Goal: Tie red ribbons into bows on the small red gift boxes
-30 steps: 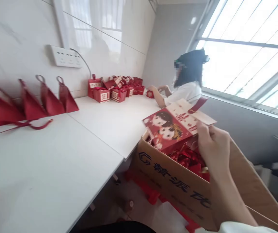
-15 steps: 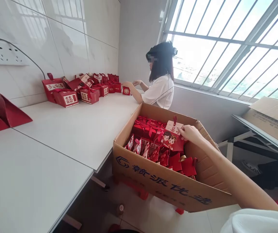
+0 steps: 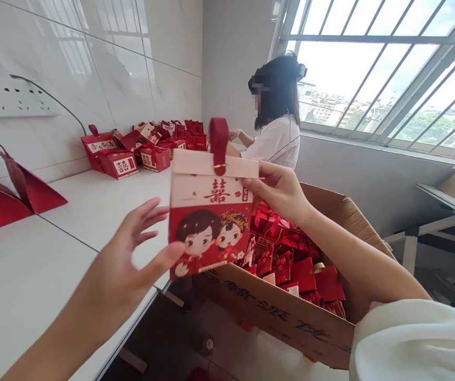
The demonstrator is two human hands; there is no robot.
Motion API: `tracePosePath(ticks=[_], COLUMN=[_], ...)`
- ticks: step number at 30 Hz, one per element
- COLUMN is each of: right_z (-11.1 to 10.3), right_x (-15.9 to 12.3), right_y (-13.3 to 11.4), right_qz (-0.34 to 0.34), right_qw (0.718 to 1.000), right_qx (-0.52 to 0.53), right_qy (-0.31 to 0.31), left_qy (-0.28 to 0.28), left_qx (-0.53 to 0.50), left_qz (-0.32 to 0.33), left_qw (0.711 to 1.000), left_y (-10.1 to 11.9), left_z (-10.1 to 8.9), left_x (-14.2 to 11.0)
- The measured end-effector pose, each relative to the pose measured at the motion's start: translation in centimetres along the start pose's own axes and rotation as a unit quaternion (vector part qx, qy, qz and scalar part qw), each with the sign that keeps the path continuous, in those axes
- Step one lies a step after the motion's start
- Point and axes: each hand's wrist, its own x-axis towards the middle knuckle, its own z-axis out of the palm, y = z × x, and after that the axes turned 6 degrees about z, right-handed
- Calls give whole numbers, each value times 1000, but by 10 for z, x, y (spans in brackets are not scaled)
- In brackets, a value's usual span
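Observation:
A red and cream gift box [image 3: 211, 233] with a cartoon couple and a red ribbon loop on top is held up above the table edge. My right hand [image 3: 281, 190] pinches its upper right corner between thumb and fingers. Beside its left edge is my left hand [image 3: 132, 259], with the fingers spread and the thumb in front of the lower left corner. Whether that thumb touches the box, I cannot tell. Behind and below, a cardboard carton [image 3: 267, 312] holds many red gift boxes [image 3: 283, 264], partly hidden by my right arm.
On the white table [image 3: 72, 201], a cluster of red gift boxes [image 3: 156, 156] stands along the tiled wall. A larger red piece [image 3: 21, 190] with a loop lies at the left, near a power strip [image 3: 13, 98]. Another person [image 3: 277, 127] sits at the far end, by the barred window.
My right hand has lifted the gift box out of the carton and brought it left and closer. My left hand has come into view beside it.

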Motion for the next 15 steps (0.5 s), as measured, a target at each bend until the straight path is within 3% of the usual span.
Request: tracePosePath(ticks=[3, 7, 9, 12, 15], right_z=[9, -7, -21, -44, -68], right_x=[0, -1, 1, 9, 12], right_y=[-3, 8, 16, 39, 86], right_qz=[-43, -70, -68, -47, -30], right_qw=[999, 994, 991, 977, 933], right_qx=[-20, -81, -111, -193, -331], right_qy=[20, -10, 2, 73, 135], left_qy=[-25, 1, -36, -88, -120], left_qx=[-37, -17, 3, 38, 123], left_qz=[16, 85, 114, 138, 122], left_qw=[999, 996, 993, 986, 978], left_y=[13, 10, 0, -22, -50], left_z=[31, 53, 61, 75, 88], left_x=[16, 35, 43, 51, 50])
